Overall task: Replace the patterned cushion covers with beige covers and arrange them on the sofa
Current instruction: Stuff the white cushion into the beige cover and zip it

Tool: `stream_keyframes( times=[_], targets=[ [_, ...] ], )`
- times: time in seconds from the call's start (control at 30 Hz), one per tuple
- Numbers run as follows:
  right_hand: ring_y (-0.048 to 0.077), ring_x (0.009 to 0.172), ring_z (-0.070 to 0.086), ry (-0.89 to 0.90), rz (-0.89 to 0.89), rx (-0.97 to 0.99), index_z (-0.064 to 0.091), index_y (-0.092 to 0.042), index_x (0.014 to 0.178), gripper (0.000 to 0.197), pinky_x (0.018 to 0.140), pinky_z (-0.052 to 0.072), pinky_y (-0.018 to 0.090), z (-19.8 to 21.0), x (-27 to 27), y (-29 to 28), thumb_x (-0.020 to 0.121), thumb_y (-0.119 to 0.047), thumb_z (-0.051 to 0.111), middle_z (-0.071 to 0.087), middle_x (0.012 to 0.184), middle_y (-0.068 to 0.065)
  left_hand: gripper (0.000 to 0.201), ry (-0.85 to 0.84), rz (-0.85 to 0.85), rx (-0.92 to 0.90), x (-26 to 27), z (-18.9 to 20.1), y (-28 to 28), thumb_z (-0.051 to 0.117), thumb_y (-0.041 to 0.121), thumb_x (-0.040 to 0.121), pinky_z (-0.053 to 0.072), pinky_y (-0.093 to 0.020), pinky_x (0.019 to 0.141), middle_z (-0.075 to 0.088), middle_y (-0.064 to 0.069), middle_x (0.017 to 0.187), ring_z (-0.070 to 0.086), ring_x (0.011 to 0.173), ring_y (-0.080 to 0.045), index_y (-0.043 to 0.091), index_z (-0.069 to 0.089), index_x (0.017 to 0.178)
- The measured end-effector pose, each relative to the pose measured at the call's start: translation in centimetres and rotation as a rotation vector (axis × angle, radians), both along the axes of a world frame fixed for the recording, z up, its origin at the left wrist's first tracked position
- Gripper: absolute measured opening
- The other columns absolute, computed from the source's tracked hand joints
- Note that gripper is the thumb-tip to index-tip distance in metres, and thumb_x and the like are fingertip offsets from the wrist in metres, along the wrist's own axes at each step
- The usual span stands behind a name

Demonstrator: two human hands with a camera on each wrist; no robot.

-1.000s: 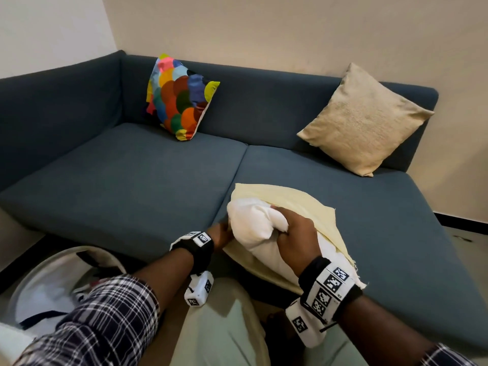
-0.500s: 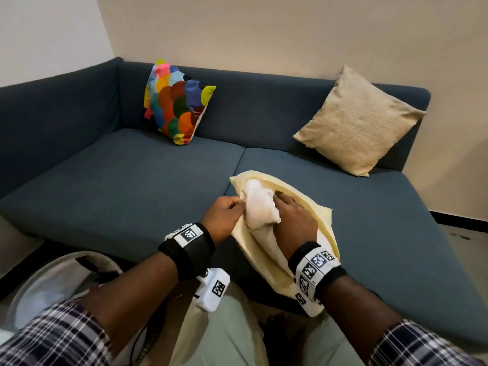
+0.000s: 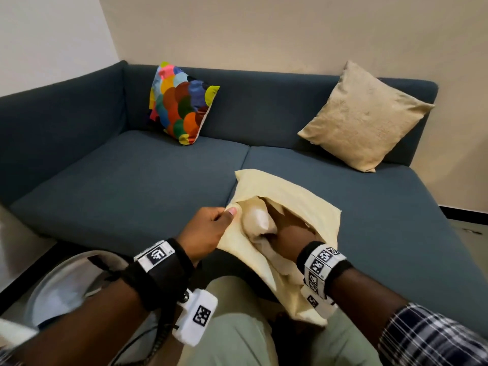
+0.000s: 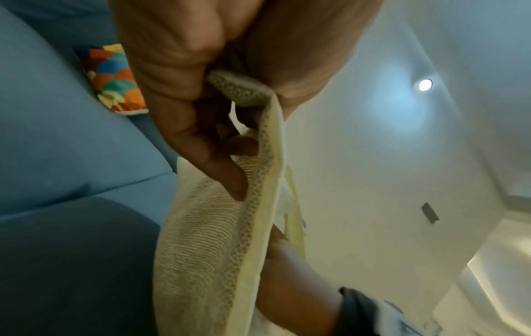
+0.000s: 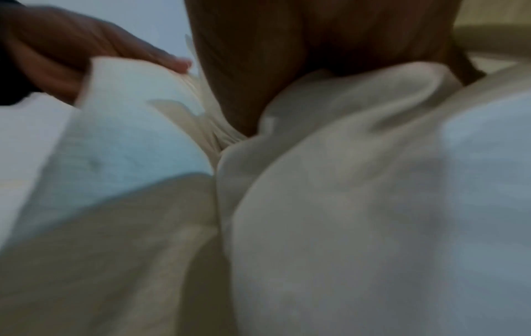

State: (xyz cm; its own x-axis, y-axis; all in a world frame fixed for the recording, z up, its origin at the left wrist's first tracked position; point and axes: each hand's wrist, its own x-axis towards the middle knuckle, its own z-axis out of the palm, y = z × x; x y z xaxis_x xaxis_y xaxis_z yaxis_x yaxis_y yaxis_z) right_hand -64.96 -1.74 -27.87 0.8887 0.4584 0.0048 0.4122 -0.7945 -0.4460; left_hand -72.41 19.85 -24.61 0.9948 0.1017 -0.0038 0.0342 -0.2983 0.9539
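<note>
A pale beige cover (image 3: 295,196) lies on the sofa seat's front edge, its open mouth toward me. My left hand (image 3: 211,228) pinches the cover's left edge (image 4: 258,159) and holds the mouth open. My right hand (image 3: 287,233) is pushed inside the mouth, gripping the white cushion insert (image 3: 257,220) that bulges there; its fingers are hidden by fabric. The right wrist view shows only blurred white insert (image 5: 373,181) and cover cloth. A patterned multicolour cushion (image 3: 182,104) leans at the back left. A beige-covered cushion (image 3: 361,117) leans at the back right.
The dark blue sofa (image 3: 132,186) has an armrest on the left and walls behind. A round white basket (image 3: 66,289) stands on the floor at my lower left. My knees in light green trousers (image 3: 237,339) are against the sofa front.
The white insert, mostly outside the cover a second ago, has gone deep into it with my right hand. My left hand moved up from below and took the cover's edge.
</note>
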Motion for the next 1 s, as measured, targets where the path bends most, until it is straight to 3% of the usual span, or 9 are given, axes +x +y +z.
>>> stream_keyframes(
  times=[0.13, 0.27, 0.33, 0.53, 0.67, 0.77, 0.87, 0.93, 1.0],
  targets=[
    [0.032, 0.137, 0.046, 0.019, 0.011, -0.07, 0.019, -0.052, 0.15, 0.079, 0.114, 0.036, 0.049, -0.5, 0.6, 2.4, 0.084, -0.052, 0.062, 0.049, 0.149, -0.001, 0.061, 0.098, 0.046, -0.001, -0.9, -0.9, 0.7, 0.056, 0.05, 0.093, 0.045, -0.038, 0.067, 0.06, -0.019, 0.073, 0.057, 0.07, -0.023, -0.011, 0.061, 0.09],
    [0.015, 0.127, 0.05, 0.153, 0.246, 0.023, 0.04, -0.028, 0.149, 0.079, 0.105, 0.035, 0.025, -0.3, 0.4, 2.7, 0.082, -0.045, 0.077, 0.054, 0.143, -0.004, 0.022, -0.04, 0.238, 0.831, -1.2, -0.5, 3.3, 0.069, 0.036, 0.085, 0.045, -0.038, 0.071, 0.055, 0.0, 0.092, 0.055, 0.082, -0.027, 0.019, 0.056, 0.089],
    [0.014, 0.129, 0.05, 0.138, 0.336, 0.025, 0.048, -0.024, 0.146, 0.073, 0.105, 0.036, 0.024, -0.3, -0.1, 1.7, 0.083, -0.049, 0.077, 0.056, 0.144, -0.005, 0.029, -0.197, 0.201, 1.062, -1.7, -0.3, 2.9, 0.072, 0.036, 0.079, 0.047, -0.04, 0.073, 0.05, 0.005, 0.1, 0.053, 0.088, -0.026, 0.028, 0.049, 0.095],
    [0.025, 0.123, 0.057, 0.053, 0.187, -0.049, 0.062, -0.018, 0.13, 0.04, 0.102, 0.044, 0.031, -1.3, -0.4, -3.6, 0.093, -0.033, 0.067, 0.063, 0.132, 0.004, 0.034, 0.231, -0.268, 1.127, 0.2, -2.0, -1.0, 0.063, 0.051, 0.088, 0.042, -0.028, 0.065, 0.066, 0.003, 0.083, 0.063, 0.086, -0.023, 0.019, 0.063, 0.076],
    [0.032, 0.104, 0.061, 0.069, 0.046, -0.373, 0.061, -0.009, 0.113, 0.04, 0.078, 0.041, 0.03, -3.2, -2.6, -5.2, 0.097, -0.045, 0.055, 0.065, 0.111, 0.013, 0.035, 0.241, -0.339, 1.128, 1.0, -3.5, -1.2, 0.064, 0.049, 0.088, 0.049, -0.033, 0.088, 0.063, -0.003, 0.119, 0.06, 0.109, -0.025, 0.022, 0.068, 0.11],
    [0.029, 0.089, 0.06, 0.211, 0.102, -0.458, 0.068, -0.008, 0.095, 0.042, 0.074, 0.044, 0.03, -4.0, -4.2, -4.5, 0.097, -0.047, 0.054, 0.065, 0.095, 0.01, 0.066, 0.26, -0.329, 1.124, 1.3, -3.7, -0.5, 0.068, 0.051, 0.085, 0.041, -0.039, 0.109, 0.043, -0.006, 0.146, 0.045, 0.133, -0.027, 0.021, 0.051, 0.141],
    [0.023, 0.083, 0.064, 0.208, 0.149, -0.293, 0.072, -0.011, 0.089, 0.032, 0.069, 0.047, 0.028, -3.4, -4.6, -3.1, 0.096, -0.038, 0.056, 0.072, 0.091, 0.006, 0.081, 0.255, -0.278, 1.148, 1.8, -3.3, -0.1, 0.069, 0.051, 0.085, 0.042, -0.039, 0.107, 0.039, -0.009, 0.149, 0.046, 0.133, -0.032, 0.024, 0.032, 0.152],
    [0.016, 0.073, 0.066, 0.265, 0.183, -0.151, 0.072, -0.016, 0.084, 0.026, 0.065, 0.048, 0.024, -3.1, -5.0, -2.0, 0.096, -0.034, 0.058, 0.075, 0.081, 0.0, 0.098, 0.289, -0.312, 1.051, 1.9, -2.9, -0.6, 0.069, 0.046, 0.087, 0.043, -0.034, 0.103, 0.046, -0.012, 0.148, 0.05, 0.131, -0.033, 0.027, 0.005, 0.159],
    [0.02, 0.087, 0.067, 0.309, 0.271, -0.194, 0.073, -0.018, 0.094, 0.021, 0.078, 0.051, 0.028, -3.5, -5.5, -0.7, 0.096, -0.033, 0.058, 0.074, 0.095, 0.002, 0.115, 0.34, -0.355, 0.96, 2.0, -2.8, -1.4, 0.069, 0.046, 0.088, 0.041, -0.031, 0.101, 0.052, -0.016, 0.145, 0.053, 0.128, -0.034, 0.028, -0.021, 0.156]
  ],
)
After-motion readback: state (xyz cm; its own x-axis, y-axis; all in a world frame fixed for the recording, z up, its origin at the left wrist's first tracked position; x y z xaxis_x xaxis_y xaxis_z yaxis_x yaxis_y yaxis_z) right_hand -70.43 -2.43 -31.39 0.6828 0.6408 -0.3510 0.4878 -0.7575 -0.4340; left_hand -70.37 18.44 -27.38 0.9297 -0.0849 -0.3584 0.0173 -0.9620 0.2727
